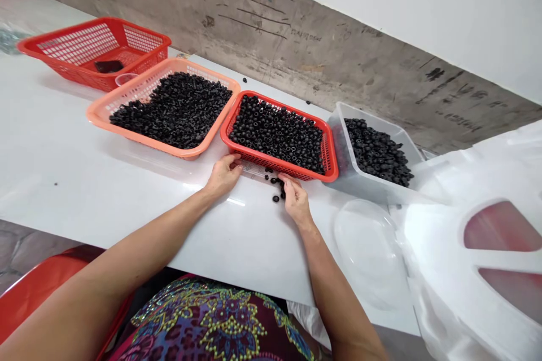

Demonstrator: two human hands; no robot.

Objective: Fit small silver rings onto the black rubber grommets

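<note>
A red basket (pixel 277 155) full of small black ring-shaped parts (pixel 275 130) stands in front of me. At its front left corner is my left hand (pixel 223 175), fingers curled in near the lower edge; what they grip, if anything, is hidden. My right hand (pixel 296 198) is closed beside the front edge, fingertips bent together next to a few loose black rings (pixel 276 198) on the table. I cannot make out what lies in its fingers. Something clear and flat (pixel 254 170) shows between the hands, below the basket's front side.
An orange basket (pixel 99 115) of black parts and a red basket (pixel 55 62) with a dark object stand to the left. To the right are a clear bin (pixel 368 194) of black parts, a clear round lid (pixel 368 231) and a white plastic stool-like thing (pixel 449 237). A wall runs behind.
</note>
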